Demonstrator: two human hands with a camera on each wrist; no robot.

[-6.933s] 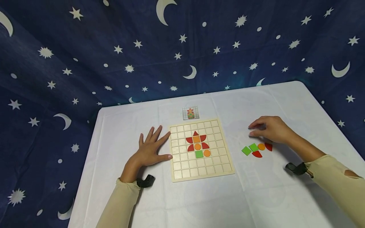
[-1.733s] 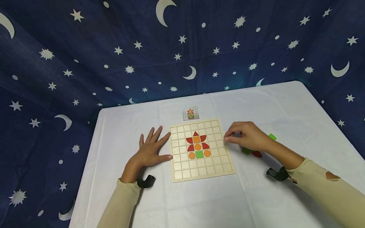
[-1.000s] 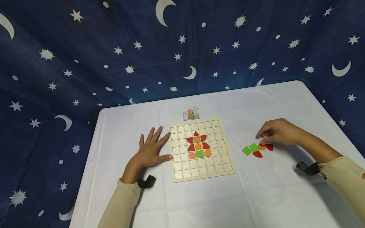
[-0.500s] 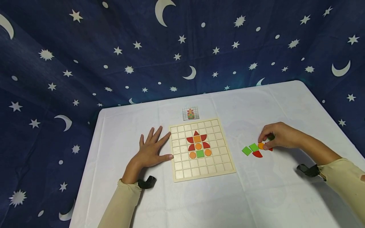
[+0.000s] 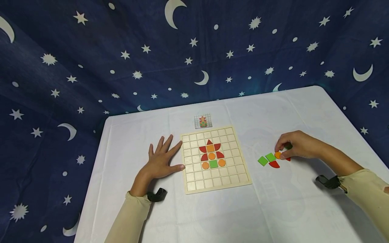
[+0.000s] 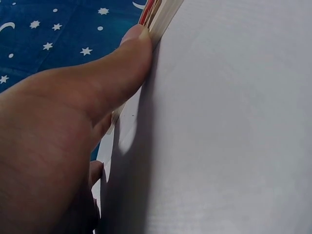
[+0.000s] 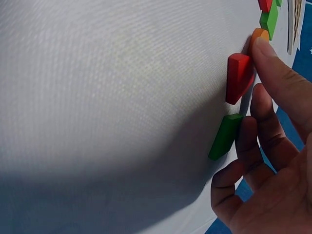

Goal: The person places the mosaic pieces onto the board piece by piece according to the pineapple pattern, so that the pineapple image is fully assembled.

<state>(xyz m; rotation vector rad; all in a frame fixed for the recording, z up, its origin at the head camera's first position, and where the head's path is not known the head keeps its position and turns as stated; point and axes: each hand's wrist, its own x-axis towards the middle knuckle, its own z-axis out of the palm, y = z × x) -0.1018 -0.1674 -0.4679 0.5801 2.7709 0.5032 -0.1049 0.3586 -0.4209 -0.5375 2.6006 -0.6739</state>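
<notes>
My left hand (image 5: pixel 159 162) lies with fingers spread on the table, thumb and index finger touching the left edge of the wooden grid board (image 5: pixel 231 170). On the board are a red triangle (image 5: pixel 209 142), an orange square (image 5: pixel 210 148), several red quarter-circle tiles (image 5: pixel 220 155), three orange round tiles (image 5: pixel 222 162) and a green square tile (image 5: pixel 213 164). My right hand (image 5: pixel 299 145) pinches another orange round tile (image 7: pixel 258 35) at the table between thumb and index finger. Beneath that hand lie a red tile (image 7: pixel 239 78) and a green tile (image 7: pixel 226 136), partly hidden in the head view.
Left of the right hand lie two green square tiles (image 5: pixel 262 161) and a red quarter-circle tile (image 5: pixel 274 164). Behind the board is a small pattern card (image 5: pixel 203 120). A dark blue star curtain (image 5: pixel 170 50) hangs behind the white-covered table (image 5: pixel 212 216).
An orange round tile has been added left of the green square on the board. My right hand has moved from the board's right side back to the loose tiles. The left hand stays.
</notes>
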